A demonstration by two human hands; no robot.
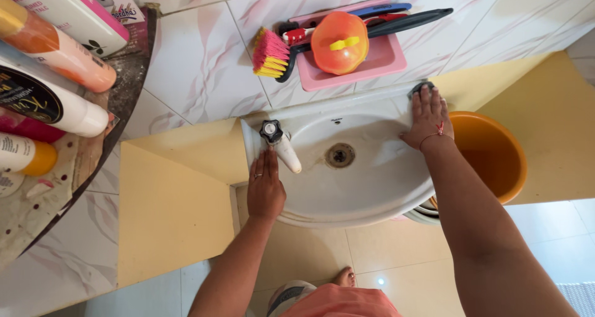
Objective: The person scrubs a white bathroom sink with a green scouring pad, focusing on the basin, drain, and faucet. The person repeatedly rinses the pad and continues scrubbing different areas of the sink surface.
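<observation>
1. Scrub pad [422, 86]: small and dark, on the far rim of the white basin [365, 187]; likely soft and wet, best pressed flat.
2. Right hand [427, 118]: fingers spread flat on the pad, arm extended.
3. Left hand [265, 190]: open, palm down on the near rim beside the tap [280, 142], bracing.
4. Hands well apart.

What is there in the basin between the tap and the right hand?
In the head view, the drain lies between the tap and the right hand, which presses a dark scrubber on the sink rim; otherwise bare white basin.
</observation>
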